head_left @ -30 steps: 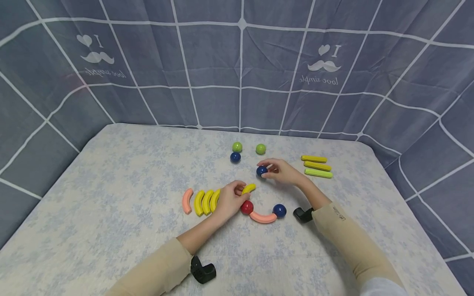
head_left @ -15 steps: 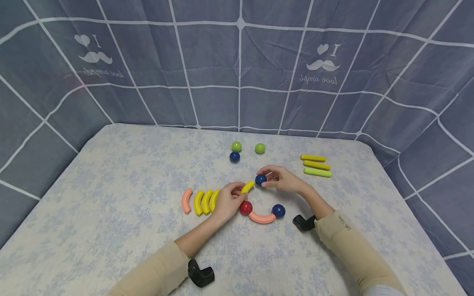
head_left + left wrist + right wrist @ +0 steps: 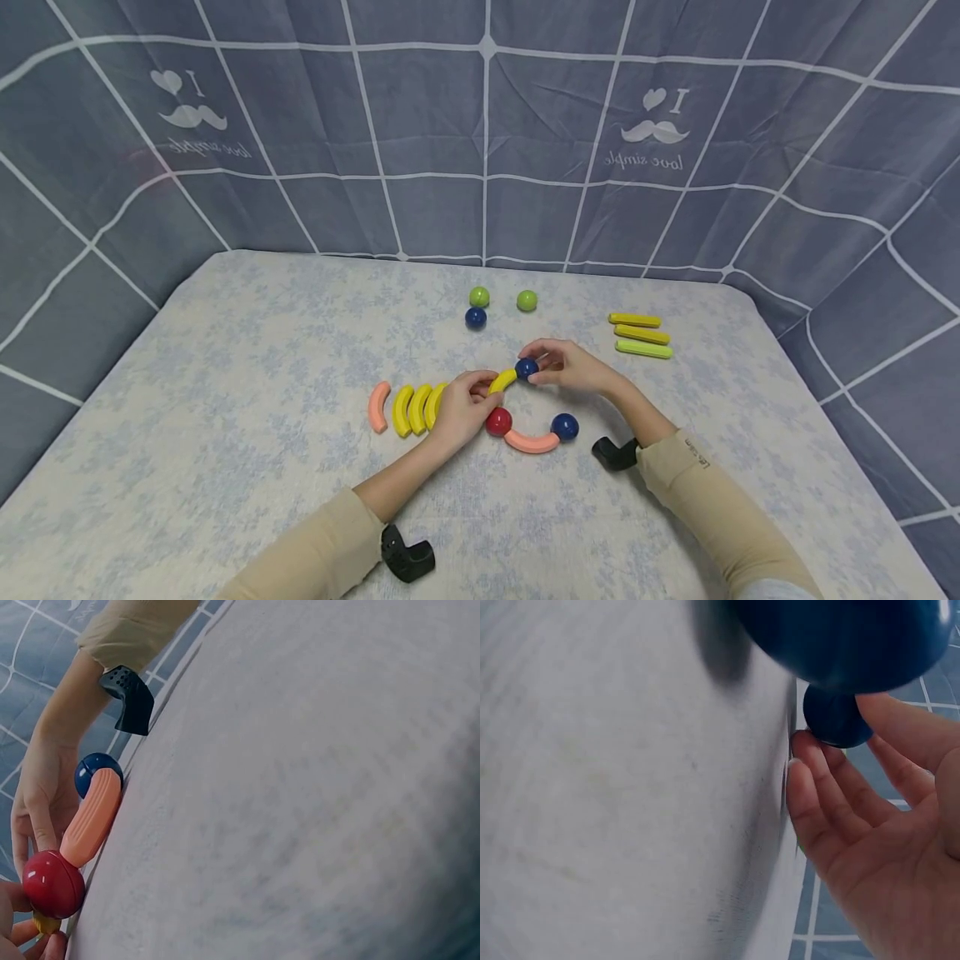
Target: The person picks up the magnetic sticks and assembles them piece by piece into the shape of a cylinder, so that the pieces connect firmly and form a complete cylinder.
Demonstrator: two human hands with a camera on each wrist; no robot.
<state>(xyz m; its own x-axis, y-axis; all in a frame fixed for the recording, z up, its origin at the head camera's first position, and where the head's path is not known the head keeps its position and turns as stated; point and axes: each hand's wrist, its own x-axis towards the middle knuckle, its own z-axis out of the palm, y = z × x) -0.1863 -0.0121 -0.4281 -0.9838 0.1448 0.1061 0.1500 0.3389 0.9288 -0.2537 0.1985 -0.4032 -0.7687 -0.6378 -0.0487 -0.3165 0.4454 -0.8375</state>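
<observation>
In the head view my left hand [image 3: 468, 402] pinches a yellow curved stick [image 3: 502, 382], whose lower end is near a red ball [image 3: 498, 422]. My right hand [image 3: 567, 367] grips a dark blue ball [image 3: 527, 369] between thumb and fingers, right at the stick's upper end. From the red ball a pink curved stick [image 3: 531, 442] runs to another blue ball [image 3: 565, 427], forming an open arc. In the left wrist view the red ball [image 3: 54, 885] hides most of the yellow stick. The nearer blue ball [image 3: 847, 637] looms large in the right wrist view.
Left of my left hand lie several yellow curved sticks [image 3: 418, 409] and a pink one [image 3: 378, 407]. Two green balls [image 3: 527, 301] and a blue ball [image 3: 476, 318] sit farther back. Straight yellow and lime sticks [image 3: 643, 349] lie at right. A grid-patterned curtain [image 3: 420, 150] stands behind the table.
My right hand has brought the blue ball toward me, down to the end of the yellow curved stick. The stick has tilted slightly in my left hand, which otherwise stays in place.
</observation>
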